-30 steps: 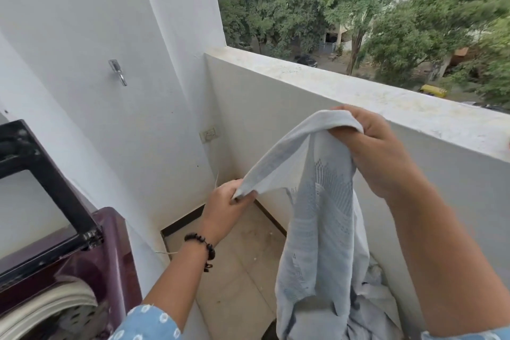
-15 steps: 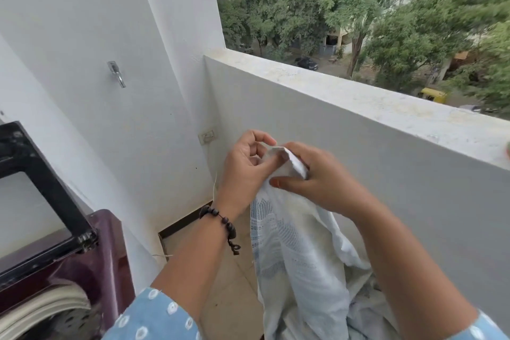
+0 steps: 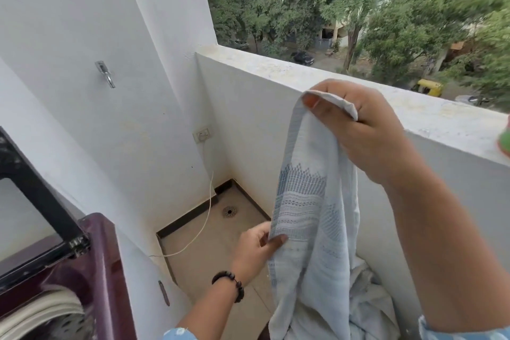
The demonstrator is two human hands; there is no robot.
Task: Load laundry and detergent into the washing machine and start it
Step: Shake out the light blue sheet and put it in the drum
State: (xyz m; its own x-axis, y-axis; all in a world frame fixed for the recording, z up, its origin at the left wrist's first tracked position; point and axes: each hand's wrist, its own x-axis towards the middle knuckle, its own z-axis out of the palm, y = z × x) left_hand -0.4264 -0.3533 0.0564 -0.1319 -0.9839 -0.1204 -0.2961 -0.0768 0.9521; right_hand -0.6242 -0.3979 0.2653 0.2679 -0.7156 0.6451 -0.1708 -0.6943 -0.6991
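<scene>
A pale blue-grey cloth (image 3: 311, 229) with a darker woven band hangs in front of me. My right hand (image 3: 356, 130) grips its top corner up by the parapet. Lower down, my left hand (image 3: 256, 246) pinches the cloth's left edge between thumb and fingers. The cloth's lower end falls onto more pale laundry (image 3: 367, 306) at the bottom right. The maroon top-load washing machine (image 3: 93, 270) stands at the bottom left, its black-framed lid (image 3: 33, 188) raised and part of the drum rim (image 3: 41, 312) showing.
A white balcony parapet (image 3: 317, 77) runs across the right. On the left wall there is a metal tap (image 3: 106, 74), with a socket (image 3: 202, 134) and a dangling white cord (image 3: 204, 223) in the corner. The tiled floor (image 3: 220, 257) has a drain (image 3: 229, 211).
Both hands were together at the cloth's top half a second ago. Now my right hand has lifted the corner higher and my left hand has slid down the edge.
</scene>
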